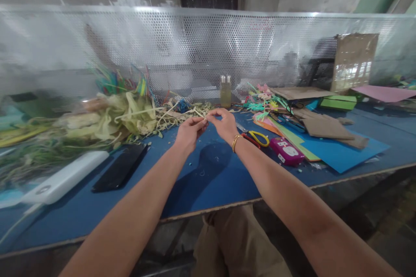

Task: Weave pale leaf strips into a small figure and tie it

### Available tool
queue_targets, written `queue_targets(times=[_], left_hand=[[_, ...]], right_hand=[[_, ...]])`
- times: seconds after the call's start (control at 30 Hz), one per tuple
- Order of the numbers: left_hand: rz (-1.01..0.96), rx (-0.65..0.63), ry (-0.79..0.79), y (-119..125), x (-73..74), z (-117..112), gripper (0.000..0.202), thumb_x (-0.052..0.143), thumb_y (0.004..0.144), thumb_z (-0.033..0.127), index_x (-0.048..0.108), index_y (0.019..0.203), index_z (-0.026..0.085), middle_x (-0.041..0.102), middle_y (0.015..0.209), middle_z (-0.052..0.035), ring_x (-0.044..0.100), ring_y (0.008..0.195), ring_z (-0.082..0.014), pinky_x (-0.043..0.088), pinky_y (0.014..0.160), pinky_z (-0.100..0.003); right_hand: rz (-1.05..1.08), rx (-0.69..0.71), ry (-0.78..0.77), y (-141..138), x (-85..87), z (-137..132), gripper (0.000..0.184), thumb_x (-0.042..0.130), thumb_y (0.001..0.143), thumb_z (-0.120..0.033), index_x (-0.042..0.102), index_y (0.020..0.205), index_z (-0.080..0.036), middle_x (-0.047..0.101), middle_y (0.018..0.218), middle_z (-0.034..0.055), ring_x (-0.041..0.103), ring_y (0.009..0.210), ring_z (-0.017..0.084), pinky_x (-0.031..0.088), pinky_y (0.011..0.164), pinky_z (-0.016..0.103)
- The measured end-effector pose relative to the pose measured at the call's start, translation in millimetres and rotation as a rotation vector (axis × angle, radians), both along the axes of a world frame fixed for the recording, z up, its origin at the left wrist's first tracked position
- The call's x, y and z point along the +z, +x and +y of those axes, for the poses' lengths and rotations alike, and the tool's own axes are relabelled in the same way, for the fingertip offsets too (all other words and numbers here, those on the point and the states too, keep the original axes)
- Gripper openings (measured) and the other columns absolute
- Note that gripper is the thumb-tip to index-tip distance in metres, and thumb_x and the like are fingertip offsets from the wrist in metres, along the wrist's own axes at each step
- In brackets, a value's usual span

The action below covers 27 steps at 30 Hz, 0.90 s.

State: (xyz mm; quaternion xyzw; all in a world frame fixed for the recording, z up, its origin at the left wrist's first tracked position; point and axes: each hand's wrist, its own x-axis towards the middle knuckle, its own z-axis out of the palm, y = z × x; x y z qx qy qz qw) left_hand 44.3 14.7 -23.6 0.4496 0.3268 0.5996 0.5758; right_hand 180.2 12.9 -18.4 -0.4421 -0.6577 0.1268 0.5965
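My left hand (191, 132) and my right hand (224, 123) meet above the blue table, thumbs and fingertips pinched together. A thin pale green strip (200, 114) shows at the fingertips; most of it is hidden, and its kind is unclear. On my right wrist is a gold bracelet (235, 142). Just behind the hands lies a heap of dry greenish plant strips (175, 117). Scissors with yellow handles (260, 137) rest right of my right hand, partly behind the wrist.
Pale husks (130, 114) are piled at left, near a black phone (120, 169) and a white power bank (66, 177). A glass jar (225, 91) stands at the back. At right are a purple box (286, 151), blue paper (344, 153) and brown cardboard (328, 126). A perforated metal screen (201, 43) rises behind.
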Motion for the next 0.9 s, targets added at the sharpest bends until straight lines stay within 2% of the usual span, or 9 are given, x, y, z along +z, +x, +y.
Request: queue_targets(times=[0.1,0.2,0.33,0.4,0.53,0.6,0.7,0.8,0.9], left_hand=[[-0.006,-0.014,0.011,0,0.7,0,0.027,0.085,0.056,0.017,0.062,0.071,0.016,0.064,0.067,0.0021,0.060,0.066,-0.0085,0.050,0.071,-0.023],[0.010,-0.088,0.002,-2,1.1,0,0.027,0.084,0.056,0.017,0.062,0.072,0.016,0.063,0.065,0.0024,0.059,0.063,-0.0075,0.049,0.067,-0.020],[0.105,-0.176,-0.066,-6,5.3,-3,0.021,0.080,0.065,0.020,0.065,0.079,0.015,0.069,0.077,-0.0033,0.063,0.066,-0.0098,0.049,0.061,-0.019],[0.170,-0.207,-0.116,-9,9.6,-5,0.017,0.074,0.072,0.026,0.067,0.084,0.016,0.071,0.084,-0.0071,0.065,0.068,-0.0124,0.046,0.052,-0.018],[0.274,-0.221,-0.175,-14,17.1,-6,0.018,0.067,0.078,0.033,0.067,0.083,0.015,0.069,0.080,-0.0079,0.056,0.051,-0.0080,0.026,0.034,-0.013],[0.297,-0.221,-0.157,-16,18.2,-5,0.022,0.070,0.076,0.035,0.067,0.082,0.015,0.069,0.082,-0.0071,0.045,0.044,-0.0034,0.021,0.033,-0.012],[0.299,-0.198,-0.133,-17,15.9,-3,0.028,0.078,0.068,0.038,0.068,0.078,0.014,0.066,0.078,-0.0049,0.037,0.043,-0.0010,0.019,0.034,-0.012],[0.285,-0.192,-0.131,-16,10.6,-1,0.033,0.084,0.059,0.039,0.066,0.068,0.013,0.061,0.069,-0.0022,0.041,0.047,-0.0027,0.027,0.038,-0.013],[0.301,-0.174,-0.124,-15,5.6,2,0.034,0.086,0.054,0.038,0.067,0.067,0.014,0.062,0.068,-0.0029,0.048,0.054,-0.0055,0.033,0.044,-0.015]], right_hand=[[0.202,0.145,-0.114,-1,-3.4,6,0.021,0.064,0.075,-0.040,0.063,0.076,-0.019,0.066,0.078,0.0012,0.059,0.074,0.015,0.046,0.076,0.029],[0.294,0.253,-0.184,-1,-4.3,8,0.025,0.066,0.070,-0.042,0.059,0.073,-0.018,0.061,0.071,-0.0006,0.056,0.067,0.013,0.045,0.068,0.027],[0.294,0.220,-0.187,2,-3.9,10,0.026,0.070,0.066,-0.040,0.058,0.072,-0.018,0.060,0.068,-0.0014,0.056,0.064,0.012,0.045,0.065,0.026],[0.265,0.190,-0.170,4,-3.6,11,0.025,0.071,0.067,-0.040,0.058,0.072,-0.018,0.061,0.068,-0.0012,0.057,0.064,0.013,0.045,0.064,0.027],[0.245,0.204,-0.177,7,-2.6,13,0.025,0.072,0.066,-0.039,0.059,0.071,-0.018,0.063,0.070,0.0001,0.059,0.067,0.013,0.047,0.067,0.027],[0.270,0.244,-0.201,7,-2.2,14,0.025,0.072,0.066,-0.038,0.059,0.072,-0.018,0.065,0.072,0.0007,0.061,0.070,0.014,0.048,0.070,0.028],[0.323,0.303,-0.234,6,-2.0,13,0.025,0.073,0.065,-0.036,0.058,0.072,-0.018,0.067,0.075,0.0012,0.063,0.073,0.014,0.050,0.075,0.029],[0.332,0.327,-0.255,5,-1.3,10,0.022,0.074,0.065,-0.032,0.058,0.073,-0.018,0.068,0.074,0.0010,0.064,0.072,0.013,0.051,0.076,0.029],[0.307,0.315,-0.265,4,0.8,3,0.025,0.072,0.068,-0.027,0.061,0.089,-0.017,0.070,0.074,0.0014,0.066,0.071,0.014,0.052,0.076,0.031]])
